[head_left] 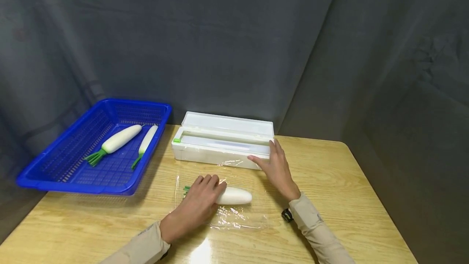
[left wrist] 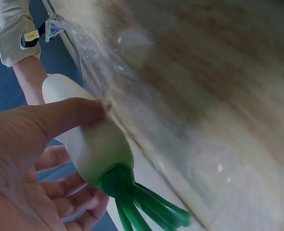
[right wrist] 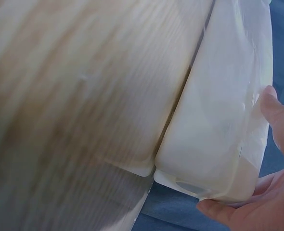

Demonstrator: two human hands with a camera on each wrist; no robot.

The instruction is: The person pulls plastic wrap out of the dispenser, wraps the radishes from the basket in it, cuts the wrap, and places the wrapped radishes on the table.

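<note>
In the head view my left hand [head_left: 200, 199] holds a white radish [head_left: 234, 196] lying on a sheet of clear plastic wrap [head_left: 234, 219]. The left wrist view shows the thumb over the radish [left wrist: 101, 144], fingers on its other side, green stalks [left wrist: 127, 202] sticking out. My right hand [head_left: 277, 169] grips the right end of a white plastic wrap dispenser [head_left: 209, 156], thumb at the front top edge. The dispenser's lid [head_left: 227, 122] stands open, with the wrap running from its front. In the right wrist view, thumb and fingers span the dispenser's [right wrist: 204, 120] end corner.
A blue basket [head_left: 78, 188] stands on the left of the wooden table [head_left: 322, 166], holding a white radish [head_left: 122, 138] and a second, narrower-looking radish [head_left: 148, 138]. Dark grey curtains [head_left: 220, 52] hang behind the table and at its sides.
</note>
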